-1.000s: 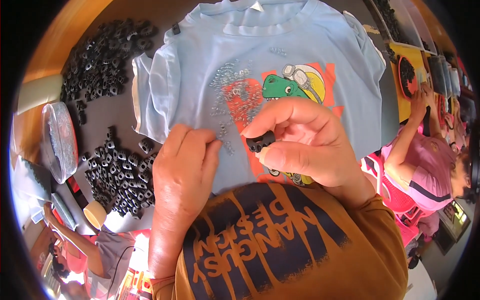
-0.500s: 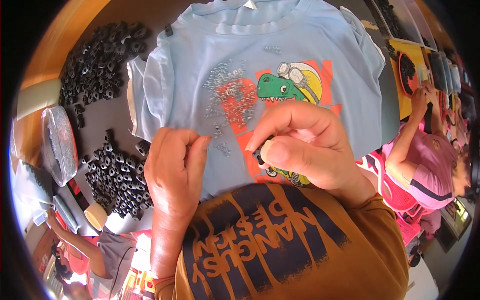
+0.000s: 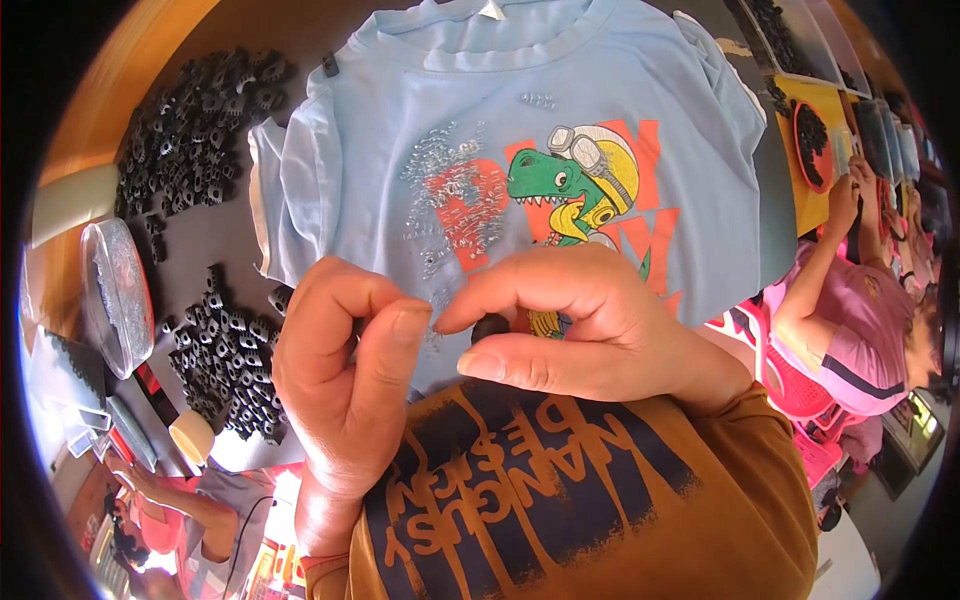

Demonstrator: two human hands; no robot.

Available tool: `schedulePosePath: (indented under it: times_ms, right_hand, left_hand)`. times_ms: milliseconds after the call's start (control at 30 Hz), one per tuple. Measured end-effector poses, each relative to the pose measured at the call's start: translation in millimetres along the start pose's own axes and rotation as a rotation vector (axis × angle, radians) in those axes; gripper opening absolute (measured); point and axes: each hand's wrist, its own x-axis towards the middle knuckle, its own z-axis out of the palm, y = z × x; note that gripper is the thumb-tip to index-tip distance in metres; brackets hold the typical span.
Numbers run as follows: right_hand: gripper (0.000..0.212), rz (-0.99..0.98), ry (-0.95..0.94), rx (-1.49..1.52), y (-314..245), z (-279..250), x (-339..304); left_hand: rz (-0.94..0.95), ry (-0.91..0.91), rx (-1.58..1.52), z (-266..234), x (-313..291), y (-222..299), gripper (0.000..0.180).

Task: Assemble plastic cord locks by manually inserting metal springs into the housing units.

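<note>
Both hands are close together over a light blue T-shirt (image 3: 380, 140) spread out flat. My right hand (image 3: 600, 325) holds a small black plastic claw-clip piece (image 3: 490, 327), mostly hidden between its curled fingers, with thumb and index finger apart at the tips. My left hand (image 3: 345, 370) is closed in a pinch, its thumb pressed to the curled index finger; whatever is in it is too small or hidden to make out. Beyond the hands, many tiny metal springs (image 3: 455, 190) lie scattered over the shirt's print, left of a green dinosaur (image 3: 545, 175).
Black clip pieces form a far-left pile (image 3: 190, 140) and a nearer pile (image 3: 225, 360) on the dark table (image 3: 205, 235). A clear round tub (image 3: 120, 295) of springs and a yellowish cup (image 3: 190, 437) stand at left. Another person in pink (image 3: 850, 330) works at the right.
My right hand has moved left toward my left hand, and its index finger has stretched out. The black piece has moved left with it. My left hand has turned slightly and its fingers curl more.
</note>
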Motion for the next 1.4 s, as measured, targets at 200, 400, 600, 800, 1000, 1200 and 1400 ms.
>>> schedulePosePath:
  times_ms: [200, 400, 600, 800, 1000, 1200, 1400]
  right_hand:
    - [0.013, -0.048, 0.049, -0.021, 3, 4, 1]
    - [0.013, 0.092, 0.020, 0.087, -2, 0, -1]
    - [0.008, 0.090, 0.006, 0.131, -2, -2, -2]
    - [0.004, -0.035, 0.086, 0.050, 6, 0, -1]
    - [0.017, -0.084, 0.151, -0.150, 8, -2, -2]
    - [0.026, -0.090, 0.284, -0.300, 9, 5, 2]
    - [0.028, -0.126, 0.133, -0.212, 8, 0, 0]
  left_hand:
    - [0.199, -0.027, 0.148, 5, 4, 5, 0.011]
    - [0.040, -0.053, -0.066, 7, 1, 1, 0.006]
    - [0.019, -0.108, -0.053, 3, 2, 10, 0.013]
    - [0.119, -0.098, 0.042, 3, 3, 8, 0.013]
    - [0.023, -0.128, -0.025, 0, 1, -1, 0.008]
    - [-0.202, -0.050, -0.327, -2, -6, -1, 0.013]
    - [-0.237, -0.045, -0.416, -3, -10, -1, 0.011]
